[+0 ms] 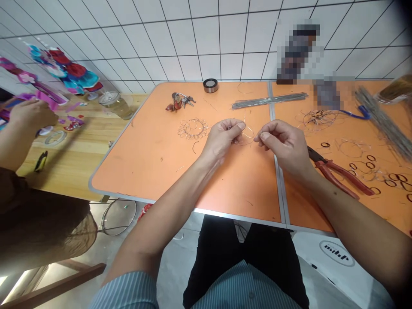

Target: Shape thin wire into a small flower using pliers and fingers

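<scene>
Above the orange table (154,163), my left hand (224,135) is closed, pinching a thin bent wire (250,131) between thumb and fingers. Loops of the wire stick out to the right of those fingertips. My right hand (283,143) has its thumb and forefinger pressed together where the wire's curve ends; the exact contact is too fine to see clearly. A flower-shaped ring of looped wire (193,128) lies left of my left hand. Red-handled pliers (341,171) rest partly under my right wrist.
Bundles of straight wires (270,101) lie at the back and far right. A tape roll (210,85) and small keys (186,101) sit near the wall. Several dark rings (371,159) and wire tangles (318,119) spread rightward. Another person's hand (32,113) works at the wooden table (74,171).
</scene>
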A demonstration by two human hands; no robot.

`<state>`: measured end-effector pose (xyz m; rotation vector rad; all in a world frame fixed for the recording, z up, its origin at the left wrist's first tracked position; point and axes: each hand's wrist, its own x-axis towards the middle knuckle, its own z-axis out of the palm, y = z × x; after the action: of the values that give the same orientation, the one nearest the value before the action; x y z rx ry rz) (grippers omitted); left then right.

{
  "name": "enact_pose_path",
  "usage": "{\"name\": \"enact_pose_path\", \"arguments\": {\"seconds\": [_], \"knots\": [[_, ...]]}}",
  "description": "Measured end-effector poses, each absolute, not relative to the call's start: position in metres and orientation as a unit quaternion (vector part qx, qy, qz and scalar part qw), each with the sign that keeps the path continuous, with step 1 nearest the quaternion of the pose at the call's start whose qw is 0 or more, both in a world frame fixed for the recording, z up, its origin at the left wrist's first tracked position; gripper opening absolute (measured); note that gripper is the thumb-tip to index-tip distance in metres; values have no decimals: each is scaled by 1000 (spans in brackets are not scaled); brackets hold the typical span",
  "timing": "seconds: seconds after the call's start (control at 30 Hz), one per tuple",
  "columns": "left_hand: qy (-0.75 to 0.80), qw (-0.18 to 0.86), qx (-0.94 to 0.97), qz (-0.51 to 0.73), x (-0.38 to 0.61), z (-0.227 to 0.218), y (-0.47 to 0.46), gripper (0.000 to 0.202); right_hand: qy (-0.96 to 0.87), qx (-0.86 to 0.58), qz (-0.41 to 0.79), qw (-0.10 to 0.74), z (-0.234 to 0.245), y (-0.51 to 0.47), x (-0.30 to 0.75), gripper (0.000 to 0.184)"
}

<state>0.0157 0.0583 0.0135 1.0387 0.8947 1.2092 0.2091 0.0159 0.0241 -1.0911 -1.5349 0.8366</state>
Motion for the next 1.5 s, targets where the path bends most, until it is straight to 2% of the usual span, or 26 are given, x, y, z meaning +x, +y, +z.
{"name": "enact_pose_path", "arguments": {"seconds": [0.1,0.27,0.33,0.47,0.53,0.73,1.0,1.33,1.5], "knots": [[385,606,467,516,16,17,57,35,-623,-438,396,514,24,19,211,38],[385,600,502,491,17,21,53,26,-563,-442,438,543,16,28,219,54],[392,598,510,478,17,21,51,23,-558,-455,430,544,16,30,221,50],[385,601,525,463,18,20,51,20,-579,-485,413,508,21,30,219,28],[379,604,532,457,18,19,51,20,-599,-487,410,485,24,30,218,26],[380,621,524,443,16,21,51,20,-616,-476,407,478,22,32,219,35],[354,680,501,402,16,22,50,40,-592,-452,484,460,25,35,223,37],[361,704,485,373,16,21,50,43,-637,-438,472,424,27,38,231,38],[354,724,468,362,16,20,50,43,-637,-435,476,422,27,39,233,46]]}}
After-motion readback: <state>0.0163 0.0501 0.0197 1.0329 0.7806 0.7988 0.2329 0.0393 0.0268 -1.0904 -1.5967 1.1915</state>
